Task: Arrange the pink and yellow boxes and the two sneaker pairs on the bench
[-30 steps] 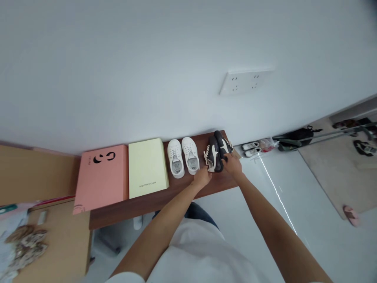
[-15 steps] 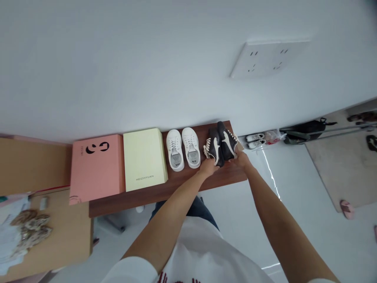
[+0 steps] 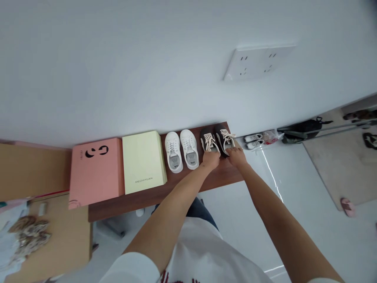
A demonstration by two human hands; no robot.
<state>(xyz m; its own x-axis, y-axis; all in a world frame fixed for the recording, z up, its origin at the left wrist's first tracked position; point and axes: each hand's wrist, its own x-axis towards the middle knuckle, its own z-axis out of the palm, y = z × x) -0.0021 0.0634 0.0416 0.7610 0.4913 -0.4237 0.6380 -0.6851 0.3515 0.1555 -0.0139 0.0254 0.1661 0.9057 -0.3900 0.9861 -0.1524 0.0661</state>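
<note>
The left hand (image 3: pixel 211 160) and right hand (image 3: pixel 237 156) are held slightly apart, each clasped over the rear of one of the two black sneakers (image 3: pixel 208 140), so the heels are hidden. The pair is laid side by side and flat on its soles, with cream laces crossing the canvas-like uppers. The long axes run from the hands toward the wall (image 3: pixel 147 59) at the top of the frame, and the toes appear to point that way. The sneakers are placed on the right part of a dark brown wood-grain board (image 3: pixel 141 206), near its right end and its far edge, with open board left in front of them beneath the wrists. Just to their left, a pair of white sneakers (image 3: pixel 173 147) is set parallel. Further left are a pale yellow box (image 3: pixel 143 161) printed "MEIZHIYUAN" and a pink box (image 3: pixel 96 173) with black lettering, edge to edge. A pale wooden desk (image 3: pixel 61 236) occupies the lower left. Farther off at the right, white floor shoes (image 3: pixel 253 141), a black bag (image 3: pixel 303 135), a beige mat (image 3: pixel 332 173) and a pink slipper (image 3: pixel 348 207) are seen, with a white socket panel (image 3: pixel 259 63) on the wall above.
</note>
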